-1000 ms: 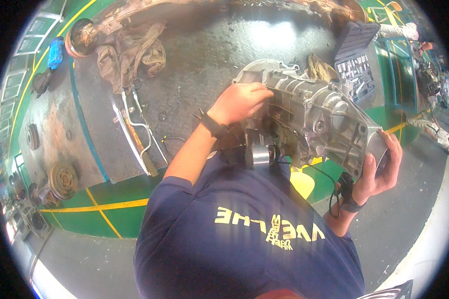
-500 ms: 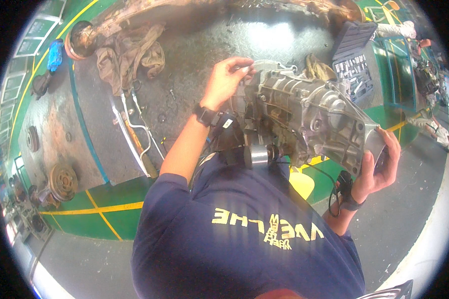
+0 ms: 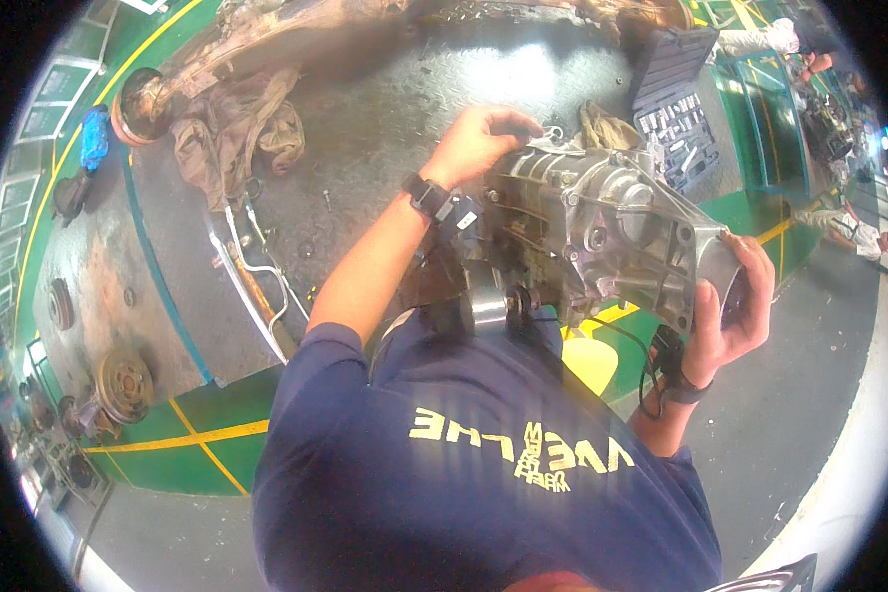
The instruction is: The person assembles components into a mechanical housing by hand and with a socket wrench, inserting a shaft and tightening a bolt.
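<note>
A grey cast-metal gearbox [image 3: 612,222] lies on its side in front of my chest, over the near edge of the table. My left hand [image 3: 479,146] is curled over its far left end, fingers bent and touching the casing, some fingertips hidden. At the right end, my right hand [image 3: 730,321] grips the flared housing, thumb on the near side and fingers around the rim. Close to my shirt, below the gearbox's left part, a shiny silver cylinder [image 3: 486,294] shows. Both wrists wear dark bands with small devices.
On the metal-topped table [image 3: 365,148] are a crumpled brown cloth [image 3: 237,138], bent metal pipes [image 3: 257,257] and an open socket set case [image 3: 681,138]. A rusty axle [image 3: 296,44] spans the far side. A round pulley-like disc [image 3: 125,387] stands at the left edge.
My left hand has moved rightward onto the gearbox's far edge, its fingers now lower against the casing. My right hand keeps its grip. The whole view has shifted slightly.
</note>
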A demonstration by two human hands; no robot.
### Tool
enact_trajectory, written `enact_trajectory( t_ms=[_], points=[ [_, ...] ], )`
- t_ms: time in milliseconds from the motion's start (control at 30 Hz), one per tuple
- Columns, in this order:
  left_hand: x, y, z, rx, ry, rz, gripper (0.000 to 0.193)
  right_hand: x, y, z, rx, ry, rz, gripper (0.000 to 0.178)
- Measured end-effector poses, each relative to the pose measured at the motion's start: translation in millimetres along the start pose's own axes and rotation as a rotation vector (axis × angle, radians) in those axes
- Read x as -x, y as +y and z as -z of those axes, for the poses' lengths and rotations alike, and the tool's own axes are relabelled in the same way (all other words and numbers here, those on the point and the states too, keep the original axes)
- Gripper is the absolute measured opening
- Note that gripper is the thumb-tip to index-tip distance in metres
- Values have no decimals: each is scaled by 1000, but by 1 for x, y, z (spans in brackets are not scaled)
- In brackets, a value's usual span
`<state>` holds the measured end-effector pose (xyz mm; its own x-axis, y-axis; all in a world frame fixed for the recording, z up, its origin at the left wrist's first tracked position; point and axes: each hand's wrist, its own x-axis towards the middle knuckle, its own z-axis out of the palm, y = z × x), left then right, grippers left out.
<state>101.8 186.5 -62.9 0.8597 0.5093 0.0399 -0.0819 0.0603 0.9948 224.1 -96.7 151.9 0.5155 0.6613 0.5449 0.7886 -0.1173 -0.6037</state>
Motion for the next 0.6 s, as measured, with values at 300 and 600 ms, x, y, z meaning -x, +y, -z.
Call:
enact_trajectory(
  t_ms=[300,600],
  points=[
    [0,9,4,-268,-29,3,35,-2,0,-2,-1,2,-3,51],
    [0,19,-5,-426,-80,-98,30,-2,-5,-1,-4,-1,-11,52]
  ],
)
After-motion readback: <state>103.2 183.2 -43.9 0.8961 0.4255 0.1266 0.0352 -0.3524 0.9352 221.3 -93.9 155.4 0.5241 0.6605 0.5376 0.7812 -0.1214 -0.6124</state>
